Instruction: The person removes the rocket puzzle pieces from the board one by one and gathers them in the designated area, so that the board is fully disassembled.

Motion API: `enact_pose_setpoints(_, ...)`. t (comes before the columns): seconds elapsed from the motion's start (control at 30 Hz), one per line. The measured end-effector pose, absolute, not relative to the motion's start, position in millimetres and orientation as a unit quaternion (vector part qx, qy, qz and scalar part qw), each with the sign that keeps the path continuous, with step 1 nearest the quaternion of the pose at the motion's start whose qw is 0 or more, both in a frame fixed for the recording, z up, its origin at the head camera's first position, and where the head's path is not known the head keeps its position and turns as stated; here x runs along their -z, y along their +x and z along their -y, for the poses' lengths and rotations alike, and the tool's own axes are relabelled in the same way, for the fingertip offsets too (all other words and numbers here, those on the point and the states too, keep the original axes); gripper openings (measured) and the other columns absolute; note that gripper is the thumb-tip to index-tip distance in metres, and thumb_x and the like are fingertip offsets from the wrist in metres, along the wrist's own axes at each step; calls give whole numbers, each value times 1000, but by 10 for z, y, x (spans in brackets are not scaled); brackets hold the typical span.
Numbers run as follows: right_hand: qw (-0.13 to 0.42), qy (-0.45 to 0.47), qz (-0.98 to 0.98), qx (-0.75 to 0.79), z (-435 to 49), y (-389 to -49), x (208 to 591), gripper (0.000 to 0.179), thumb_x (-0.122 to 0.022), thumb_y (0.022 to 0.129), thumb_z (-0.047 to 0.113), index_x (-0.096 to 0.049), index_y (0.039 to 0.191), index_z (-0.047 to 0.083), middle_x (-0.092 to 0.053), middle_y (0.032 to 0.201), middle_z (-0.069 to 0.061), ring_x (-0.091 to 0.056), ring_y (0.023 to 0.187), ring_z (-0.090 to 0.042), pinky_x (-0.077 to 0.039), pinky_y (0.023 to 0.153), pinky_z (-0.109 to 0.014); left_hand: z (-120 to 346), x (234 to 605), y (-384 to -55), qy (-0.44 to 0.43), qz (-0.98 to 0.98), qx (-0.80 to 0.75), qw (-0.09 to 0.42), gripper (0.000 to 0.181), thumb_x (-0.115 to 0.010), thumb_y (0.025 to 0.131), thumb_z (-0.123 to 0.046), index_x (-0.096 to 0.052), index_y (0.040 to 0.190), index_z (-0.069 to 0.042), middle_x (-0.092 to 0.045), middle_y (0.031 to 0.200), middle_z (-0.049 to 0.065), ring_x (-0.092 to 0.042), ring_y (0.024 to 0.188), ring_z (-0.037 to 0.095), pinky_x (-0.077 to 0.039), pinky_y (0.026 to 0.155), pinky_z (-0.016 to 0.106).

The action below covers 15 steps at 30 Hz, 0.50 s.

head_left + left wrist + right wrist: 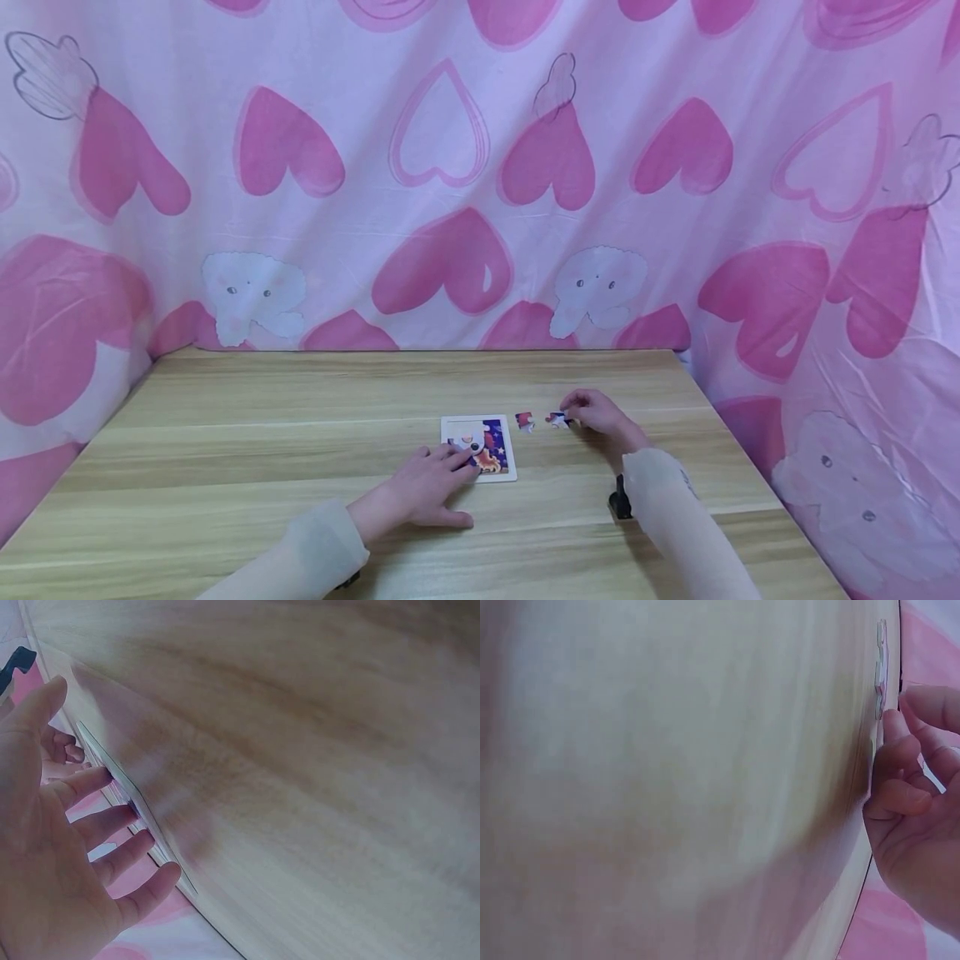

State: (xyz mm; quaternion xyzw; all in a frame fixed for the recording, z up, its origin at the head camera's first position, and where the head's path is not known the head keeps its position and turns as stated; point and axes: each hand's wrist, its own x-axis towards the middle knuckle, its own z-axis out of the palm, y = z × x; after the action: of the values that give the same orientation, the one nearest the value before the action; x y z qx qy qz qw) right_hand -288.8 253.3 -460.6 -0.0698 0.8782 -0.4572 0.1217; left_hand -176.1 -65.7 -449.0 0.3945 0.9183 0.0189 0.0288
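A small white-framed jigsaw puzzle lies on the wooden table, with a colourful picture of a white face, dark blue sky and stars. Across its lower left part rests my left hand, fingers spread and fairly straight, thumb held apart on the table side. The left wrist view shows those fingertips along the puzzle frame. To the right of the frame lie two loose pieces. My right hand pinches the farther puzzle piece at its right edge, fingers curled. The other loose piece sits between it and the frame.
The light wood table reaches back to a pink curtain printed with hearts, which also hangs along both sides. A black wrist-camera mount sticks out beside the right sleeve.
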Motion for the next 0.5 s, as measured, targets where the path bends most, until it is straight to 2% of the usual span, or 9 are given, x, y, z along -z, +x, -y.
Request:
enact_pose_setpoints(0.17, 94, -71, -883, 454, -2479, -2873, 4590, 15, -51, 87, 10, -58, 98, 2, -52, 85, -8, -44, 71, -21, -40, 58, -30, 658, 4491, -1758, 395, -918, -21, 29, 71, -48, 74, -65, -44, 130, -21, -37, 135, 6, -33, 121, 29, -32, 89, 51)
enact_pose_setpoints(0.27, 98, -77, -879, 460, -2404, -2858, 4562, 17, -51, 89, 13, -58, 101, 3, -54, 87, -8, -47, 78, -22, -41, 61, -30, 658, 4487, -1757, 394, -918, -22, 30, 70, -48, 75, -65, -45, 129, -21, -37, 135, 6, -33, 121, 29, -32, 89, 52)
enact_pose_setpoints(0.5, 106, -140, -862, 475, -2190, -2788, 4526, 18, -50, 85, 2, -56, 101, -1, -57, 85, -12, -52, 75, -26, -45, 59, -33, 652, 4468, -1752, 391, -919, -26, 32, 70, -49, 75, -64, -44, 130, -20, -37, 135, 7, -33, 121, 30, -31, 90, 53)
